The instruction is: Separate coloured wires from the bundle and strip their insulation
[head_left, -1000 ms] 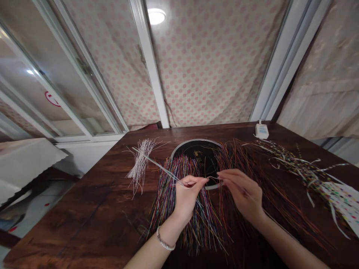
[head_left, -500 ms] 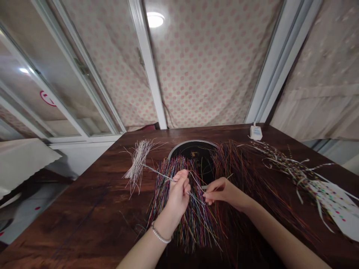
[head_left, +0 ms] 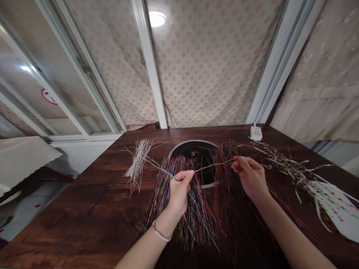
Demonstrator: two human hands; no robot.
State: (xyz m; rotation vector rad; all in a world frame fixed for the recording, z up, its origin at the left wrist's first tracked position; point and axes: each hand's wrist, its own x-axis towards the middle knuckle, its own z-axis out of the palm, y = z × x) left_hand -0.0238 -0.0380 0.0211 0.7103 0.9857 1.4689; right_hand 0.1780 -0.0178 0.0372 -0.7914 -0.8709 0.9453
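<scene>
My left hand (head_left: 181, 188) is closed over the pile of multicoloured strands (head_left: 182, 228), pinching thin strands between thumb and fingers. Pale strands (head_left: 159, 168) stick out of its left side toward the white bundle. A thin reddish strand (head_left: 213, 164) stretches nearly straight from these fingertips to my right hand (head_left: 251, 175). There the thumb and fingers pinch its far end, above a heap of red-brown strands (head_left: 227, 183). Behind the multicoloured pile lies a round black plate-like disc (head_left: 206, 151) with a light rim, partly covered by strands.
A bundle of white strands (head_left: 138, 158) lies at the left on the dark wooden table (head_left: 92, 194). To the right are dotted ribbon-like strips (head_left: 283, 160) and a white sheet with coloured dots (head_left: 339, 209). A small white box (head_left: 255, 133) stands at the back edge.
My right hand has moved right and up, away from my left hand, drawing the reddish strand out between them. My left hand stays in nearly the same place.
</scene>
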